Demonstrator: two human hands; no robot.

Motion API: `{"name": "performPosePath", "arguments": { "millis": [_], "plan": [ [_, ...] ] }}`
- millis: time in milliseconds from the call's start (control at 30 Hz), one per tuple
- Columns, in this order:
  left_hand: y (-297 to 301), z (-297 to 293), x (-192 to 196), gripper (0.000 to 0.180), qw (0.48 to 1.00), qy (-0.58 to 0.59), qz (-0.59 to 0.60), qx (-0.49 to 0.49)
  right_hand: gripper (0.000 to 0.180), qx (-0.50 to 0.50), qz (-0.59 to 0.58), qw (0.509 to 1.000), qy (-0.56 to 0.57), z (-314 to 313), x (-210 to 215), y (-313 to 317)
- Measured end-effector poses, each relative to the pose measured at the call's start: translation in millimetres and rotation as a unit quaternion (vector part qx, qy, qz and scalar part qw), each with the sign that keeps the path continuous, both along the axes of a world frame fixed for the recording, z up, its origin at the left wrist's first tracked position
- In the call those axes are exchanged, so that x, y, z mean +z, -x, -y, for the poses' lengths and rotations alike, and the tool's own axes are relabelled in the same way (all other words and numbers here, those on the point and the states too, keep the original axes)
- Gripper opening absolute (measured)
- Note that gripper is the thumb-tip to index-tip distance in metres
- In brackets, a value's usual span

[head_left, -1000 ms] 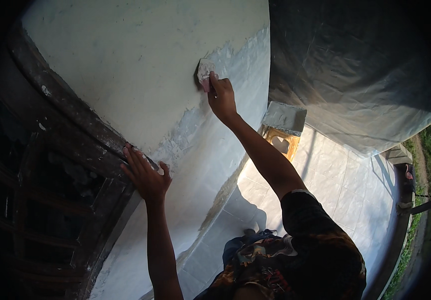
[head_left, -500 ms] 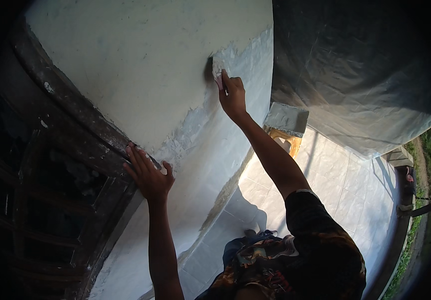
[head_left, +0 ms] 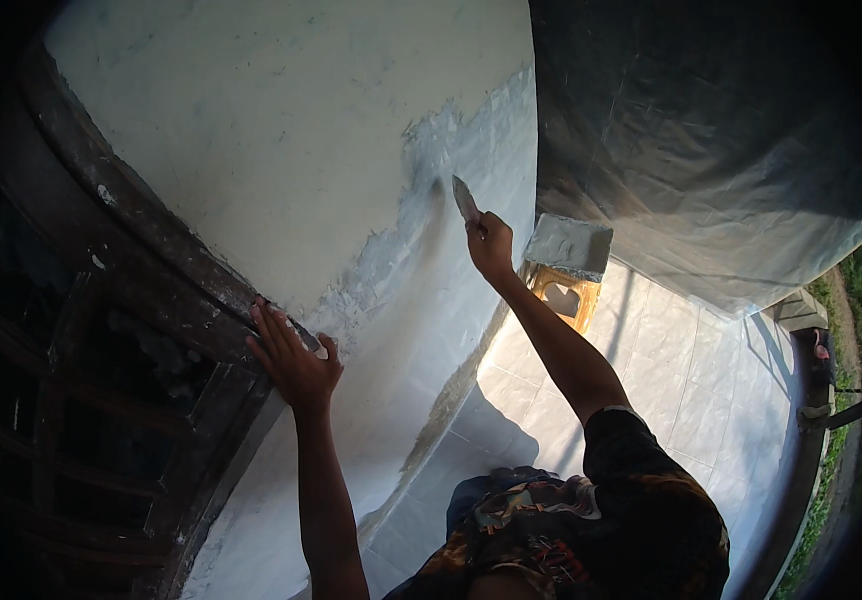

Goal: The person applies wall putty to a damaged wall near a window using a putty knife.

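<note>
My right hand is closed round the handle of a putty knife, its blade angled up and to the left. The blade appears edge-on in front of the wall, its shadow falling just left of it; whether it touches I cannot tell. Smooth whitish-grey filler covers the wall's lower and right part, with a ragged border against the cream surface. My left hand lies with fingers stretched on the edge of the dark wooden frame, beside the wall.
A yellow stool bears a grey, putty-smeared tray near the wall's right edge. Dark plastic sheeting hangs behind it. Pale floor tiles extend below, and a dark paned door or window is at left.
My right hand has moved down and slightly right, and the putty knife has come away from the filler's upper border, its blade now edge-on. My left hand stays on the frame.
</note>
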State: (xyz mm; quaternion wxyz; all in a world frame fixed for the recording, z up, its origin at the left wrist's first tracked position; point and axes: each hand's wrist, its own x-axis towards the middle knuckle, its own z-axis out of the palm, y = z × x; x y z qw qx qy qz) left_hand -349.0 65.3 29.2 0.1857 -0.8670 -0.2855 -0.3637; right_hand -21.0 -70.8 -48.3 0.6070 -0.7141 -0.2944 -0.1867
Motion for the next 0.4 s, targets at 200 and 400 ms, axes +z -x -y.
{"name": "performPosePath", "arguments": {
  "millis": [200,400],
  "plan": [
    [-1,-3,-4,0.08,0.999,-0.019,0.029,-0.025,0.02,0.262,-0.222,0.896,-0.283,8,57,3],
    [-3,-11,-8,0.081,0.991,-0.035,0.111,-0.066,0.022,0.314,-0.266,0.866,-0.284,33,59,-9]
  ]
}}
